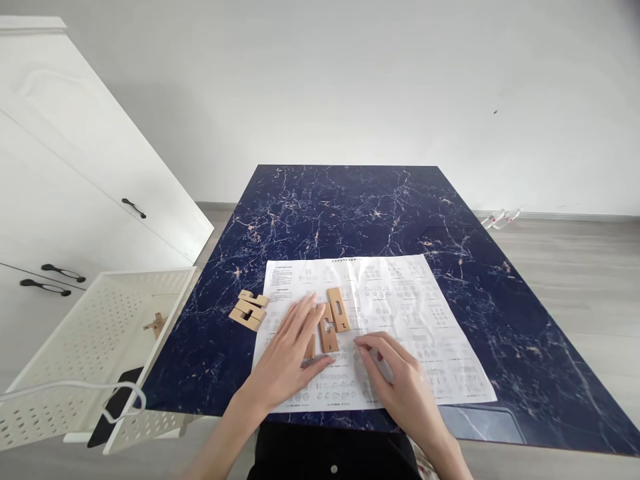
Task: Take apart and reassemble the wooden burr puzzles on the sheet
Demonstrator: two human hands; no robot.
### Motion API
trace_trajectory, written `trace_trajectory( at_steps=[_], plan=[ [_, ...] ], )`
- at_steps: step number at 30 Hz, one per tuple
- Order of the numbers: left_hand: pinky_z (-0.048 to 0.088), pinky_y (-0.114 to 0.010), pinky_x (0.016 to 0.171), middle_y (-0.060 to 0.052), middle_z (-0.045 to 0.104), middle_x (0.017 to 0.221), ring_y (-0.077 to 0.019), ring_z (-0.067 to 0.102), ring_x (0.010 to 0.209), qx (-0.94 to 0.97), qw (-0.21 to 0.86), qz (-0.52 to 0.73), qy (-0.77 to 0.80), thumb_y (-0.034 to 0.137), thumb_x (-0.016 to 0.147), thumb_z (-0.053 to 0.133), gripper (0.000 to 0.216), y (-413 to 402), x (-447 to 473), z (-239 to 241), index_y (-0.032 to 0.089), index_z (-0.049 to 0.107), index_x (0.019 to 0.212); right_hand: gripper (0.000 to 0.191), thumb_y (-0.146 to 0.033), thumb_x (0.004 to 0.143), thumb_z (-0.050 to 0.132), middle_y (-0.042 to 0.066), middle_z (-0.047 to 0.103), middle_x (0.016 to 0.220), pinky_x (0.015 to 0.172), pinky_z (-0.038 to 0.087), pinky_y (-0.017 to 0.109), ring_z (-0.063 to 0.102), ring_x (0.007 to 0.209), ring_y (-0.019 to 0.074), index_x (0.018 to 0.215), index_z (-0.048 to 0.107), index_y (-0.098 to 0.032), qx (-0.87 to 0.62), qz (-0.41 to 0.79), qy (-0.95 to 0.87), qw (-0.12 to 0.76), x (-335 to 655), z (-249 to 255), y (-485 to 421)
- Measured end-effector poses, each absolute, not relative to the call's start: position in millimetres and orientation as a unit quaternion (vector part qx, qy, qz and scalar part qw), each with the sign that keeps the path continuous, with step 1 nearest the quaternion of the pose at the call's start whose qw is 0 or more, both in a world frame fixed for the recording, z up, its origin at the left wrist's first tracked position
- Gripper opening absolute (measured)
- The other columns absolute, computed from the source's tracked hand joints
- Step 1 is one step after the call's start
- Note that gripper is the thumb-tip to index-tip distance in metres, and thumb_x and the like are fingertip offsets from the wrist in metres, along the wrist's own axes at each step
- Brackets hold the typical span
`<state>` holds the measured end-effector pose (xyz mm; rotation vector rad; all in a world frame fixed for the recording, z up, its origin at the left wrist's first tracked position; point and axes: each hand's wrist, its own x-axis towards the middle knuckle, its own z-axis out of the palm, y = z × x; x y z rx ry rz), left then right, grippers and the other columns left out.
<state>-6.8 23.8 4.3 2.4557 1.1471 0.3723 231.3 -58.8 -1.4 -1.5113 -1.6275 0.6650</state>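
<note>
My left hand (285, 360) lies with fingers stretched out over a wooden puzzle piece (310, 348), most of which it hides. Beside its fingertips is a notched wooden piece (327, 339), and touching that, a slotted wooden piece (339, 308) marked "2". All three rest on a printed instruction sheet (400, 293) with rows of small diagrams. To the right of the pieces, my right hand (395, 377) rests on the sheet, its fingers curled and tips close together, with nothing visible in them. Several interlocking wooden pieces (249, 312) sit at the sheet's left edge.
The sheet lies on a dark blue marbled table (340, 207). Left of it stands a white perforated basket (55, 333) holding a wooden piece (157, 325), with a white cable (65, 384) across it. A flat, shiny dark object (483, 425) lies near the front edge.
</note>
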Motion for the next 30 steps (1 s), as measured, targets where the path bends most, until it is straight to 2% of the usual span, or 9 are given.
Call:
trace_trajectory(
  at_steps=[4,8,12,19,25,30],
  plan=[
    [0.05,-0.056,0.128,-0.006,0.036,0.181,-0.0348,0.038,0.166,0.865,0.211,0.173,0.422,0.059,0.107,0.065,0.094,20.4,-8.7,-0.4,0.043,0.005,0.178,0.03,-0.029,0.115,0.051,0.011,0.07,0.127,0.079,0.066,0.036,0.076,0.098,0.0236,0.143,0.062,-0.027,-0.604,0.23,-0.654,0.392,219.0,-6.9,-43.2],
    [0.051,-0.055,0.127,-0.009,0.043,0.176,-0.0349,0.043,0.163,0.85,0.229,0.194,0.433,0.057,0.104,0.069,0.093,19.0,-9.5,-2.4,0.041,0.014,0.177,0.038,-0.027,0.114,0.05,0.014,0.066,0.132,0.069,0.066,0.038,0.076,0.09,0.024,0.151,0.058,-0.027,-0.628,0.195,-0.664,0.357,209.7,-16.7,-31.9],
    [0.051,-0.055,0.127,-0.009,0.048,0.172,-0.0342,0.046,0.161,0.84,0.241,0.202,0.442,0.056,0.103,0.072,0.091,19.5,-11.5,-3.5,0.039,0.02,0.175,0.037,-0.026,0.114,0.049,0.015,0.064,0.129,0.07,0.065,0.039,0.076,0.098,0.0271,0.15,0.06,-0.027,-0.63,0.163,-0.678,0.343,206.7,-21.1,-28.5],
    [0.051,-0.055,0.127,-0.008,0.047,0.173,-0.0335,0.045,0.162,0.841,0.24,0.194,0.444,0.058,0.105,0.069,0.089,20.0,-12.4,-4.4,0.041,0.016,0.175,0.031,-0.033,0.113,0.054,0.013,0.063,0.131,0.069,0.065,0.04,0.073,0.084,0.023,0.143,0.06,-0.028,-0.64,0.175,-0.669,0.336,206.3,-19.9,-30.4],
    [0.05,-0.055,0.127,-0.008,0.045,0.174,-0.0333,0.043,0.163,0.843,0.237,0.186,0.445,0.054,0.107,0.067,0.087,18.5,-12.6,-2.2,0.04,0.015,0.176,0.029,-0.035,0.112,0.057,0.013,0.062,0.134,0.071,0.065,0.04,0.074,0.093,0.0258,0.139,0.06,-0.028,-0.644,0.178,-0.664,0.335,206.3,-19.8,-31.4],
    [0.051,-0.055,0.126,-0.009,0.048,0.172,-0.0334,0.046,0.16,0.845,0.215,0.193,0.45,0.051,0.109,0.063,0.08,12.8,-20.9,0.7,0.037,0.02,0.175,0.027,-0.038,0.11,0.061,0.013,0.063,0.133,0.081,0.066,0.043,0.073,0.112,0.0309,0.136,0.061,-0.03,-0.635,0.19,-0.67,0.335,207.3,-16.8,-32.8]
  ],
)
